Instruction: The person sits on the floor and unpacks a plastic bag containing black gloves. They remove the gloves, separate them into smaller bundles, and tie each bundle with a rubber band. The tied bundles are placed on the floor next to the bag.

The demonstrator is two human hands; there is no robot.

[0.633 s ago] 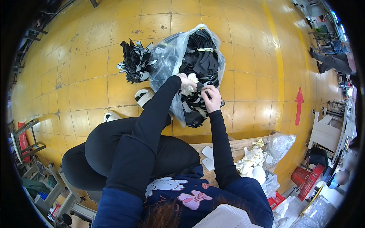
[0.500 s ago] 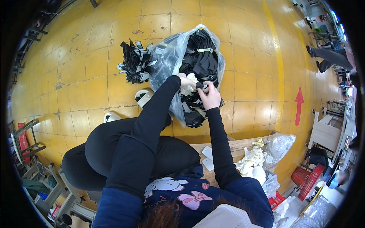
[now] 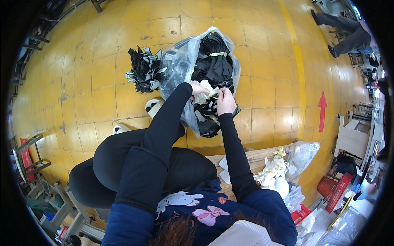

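Note:
A large clear plastic bag full of black fabric pieces lies on the yellow tiled floor in front of me. My left hand grips a bunch of pale cream material at the bag's near side. My right hand pinches the same bunch from the right, close against the left hand. Both arms wear black sleeves and reach forward over my black-clad knee.
A loose pile of black pieces lies left of the bag. A wooden bench at my right carries cream scraps and another clear bag. A red arrow marks the floor. Another person's legs pass far right. Stools stand at left.
Both hands stay together at the cream bunch; the right hand has shifted slightly. The person at the far right has walked further into view.

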